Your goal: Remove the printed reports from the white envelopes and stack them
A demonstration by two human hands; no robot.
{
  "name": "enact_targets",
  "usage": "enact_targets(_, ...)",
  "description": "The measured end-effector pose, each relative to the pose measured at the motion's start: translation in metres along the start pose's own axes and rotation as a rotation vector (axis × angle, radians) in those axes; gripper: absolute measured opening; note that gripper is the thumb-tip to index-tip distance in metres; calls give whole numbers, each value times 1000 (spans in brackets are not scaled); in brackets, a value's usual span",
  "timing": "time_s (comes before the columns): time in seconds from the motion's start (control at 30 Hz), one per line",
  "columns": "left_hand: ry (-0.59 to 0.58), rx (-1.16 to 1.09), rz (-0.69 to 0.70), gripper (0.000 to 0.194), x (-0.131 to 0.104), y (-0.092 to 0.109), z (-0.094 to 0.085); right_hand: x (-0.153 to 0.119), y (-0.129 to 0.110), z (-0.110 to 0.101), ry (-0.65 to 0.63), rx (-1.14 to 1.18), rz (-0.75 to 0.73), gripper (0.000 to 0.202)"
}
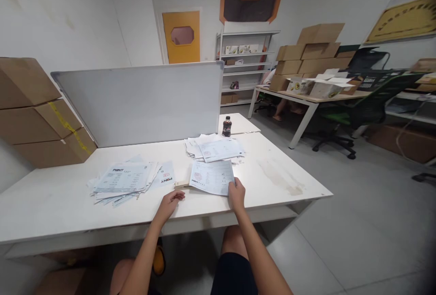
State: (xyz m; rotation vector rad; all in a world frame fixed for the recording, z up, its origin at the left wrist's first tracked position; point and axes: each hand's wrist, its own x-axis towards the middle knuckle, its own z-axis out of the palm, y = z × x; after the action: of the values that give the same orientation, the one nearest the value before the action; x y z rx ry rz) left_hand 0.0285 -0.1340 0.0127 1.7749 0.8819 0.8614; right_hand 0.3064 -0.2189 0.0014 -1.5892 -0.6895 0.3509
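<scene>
My right hand point(236, 194) pinches the lower right corner of a pale blue printed sheet of paper point(213, 174) bearing a red round stamp. The sheet is tilted and slightly bowed above the white table. My left hand point(171, 205) rests near the table's front edge, holding nothing, its fingers loosely bent and apart. Just beyond its fingertips lies a small beige object point(181, 185), partly under the sheet; its kind cannot be made out. To the left is a messy pile of similar papers point(124, 179). Behind the held sheet sits a second stack of papers point(218, 149).
A dark drink bottle point(226, 127) stands behind the far stack. A whiteboard point(143, 104) rises along the table's point(272, 172) back edge, with cardboard boxes point(44, 113) at left. Across the floor are an office chair point(361, 104) and another table point(306, 97) carrying boxes; a person is partly visible there.
</scene>
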Motion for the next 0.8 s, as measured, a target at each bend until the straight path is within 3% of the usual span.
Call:
enact_targets(0.27, 29, 63, -12, 26, 1, 8, 1, 2, -2, 2, 37, 127, 55, 7)
enact_targets(0.33, 117, 146, 33, 27, 2, 9, 1, 5, 0, -1, 33, 200, 88, 5)
enact_targets(0.43, 350, 377, 224, 31, 6, 13, 3, 15, 5, -14, -50, 252, 146, 9)
enact_targets(0.5, 398, 528, 339, 35, 10, 17, 7, 23, 9, -27, -147, 278, 181, 12)
enact_targets(0.63, 160, 722, 414, 49, 21, 22, 19, 32, 16, -46, -261, 309, 208, 16)
enact_targets(0.73, 3, 787, 397, 55, 25, 18, 23, 26, 18, -45, -222, 282, 176, 12)
enact_targets(0.8, -36, 808, 384, 56, 25, 13, 23, 20, 18, -41, -184, 252, 145, 8)
